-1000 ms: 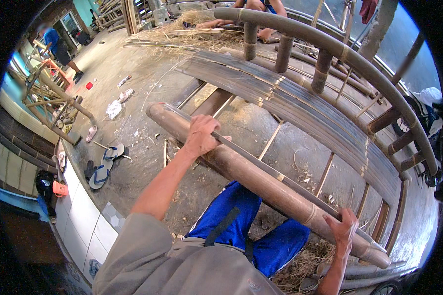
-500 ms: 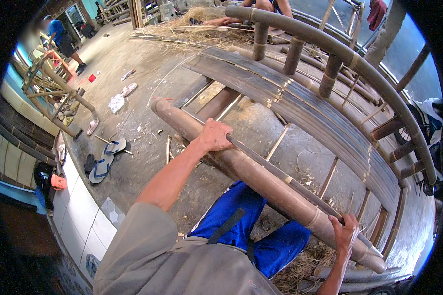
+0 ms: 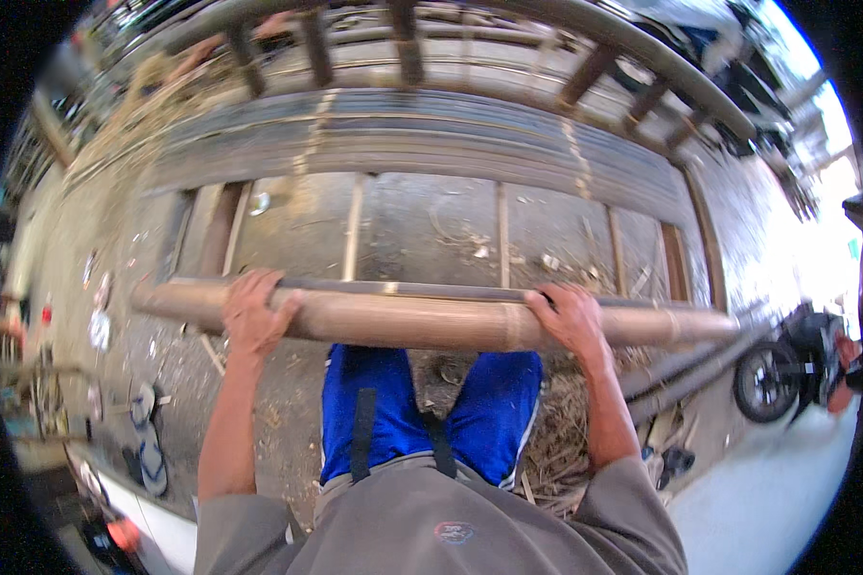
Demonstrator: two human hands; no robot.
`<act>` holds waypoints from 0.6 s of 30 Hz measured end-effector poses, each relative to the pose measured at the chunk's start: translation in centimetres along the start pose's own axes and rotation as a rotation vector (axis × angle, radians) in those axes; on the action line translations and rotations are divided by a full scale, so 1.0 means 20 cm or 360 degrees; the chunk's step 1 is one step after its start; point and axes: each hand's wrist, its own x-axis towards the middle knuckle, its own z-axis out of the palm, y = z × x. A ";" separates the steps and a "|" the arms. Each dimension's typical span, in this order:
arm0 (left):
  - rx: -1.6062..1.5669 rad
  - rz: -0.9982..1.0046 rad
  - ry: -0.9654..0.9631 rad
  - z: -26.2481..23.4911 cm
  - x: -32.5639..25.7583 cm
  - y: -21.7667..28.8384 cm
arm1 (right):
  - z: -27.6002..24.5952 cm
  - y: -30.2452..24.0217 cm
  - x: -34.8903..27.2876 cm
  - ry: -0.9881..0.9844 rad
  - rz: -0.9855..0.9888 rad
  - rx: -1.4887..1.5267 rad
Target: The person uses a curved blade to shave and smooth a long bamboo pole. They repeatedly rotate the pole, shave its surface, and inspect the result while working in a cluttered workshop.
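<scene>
Left hand [image 3: 256, 311] and right hand [image 3: 572, 318], fingers curled, both grip the bamboo pole [image 3: 403, 320] beneath, lying nine to three o'clock.

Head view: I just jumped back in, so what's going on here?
A person has both hands on a thick bamboo pole lying crosswise in front of their knees: the left hand toward its left end, the right hand right of its middle. A narrow dark strip runs along the pole's far side. Beyond are thin crosspieces, then a panel of bamboo slats. The picture is blurred, so how firmly the hands grip is unclear.
</scene>
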 end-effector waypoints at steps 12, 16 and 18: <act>-0.0331 0.1002 -0.0285 0.26 0.03 1.25 | 0.06 0.13 -0.04 0.0203 -0.0235 0.0136; -0.0273 0.0791 -0.0420 0.29 0.05 1.31 | -0.08 0.55 -0.14 0.0461 -0.0063 0.0132; -0.0325 0.0868 -0.0350 0.29 0.06 1.30 | -0.22 0.87 -0.19 0.0572 0.0523 0.0051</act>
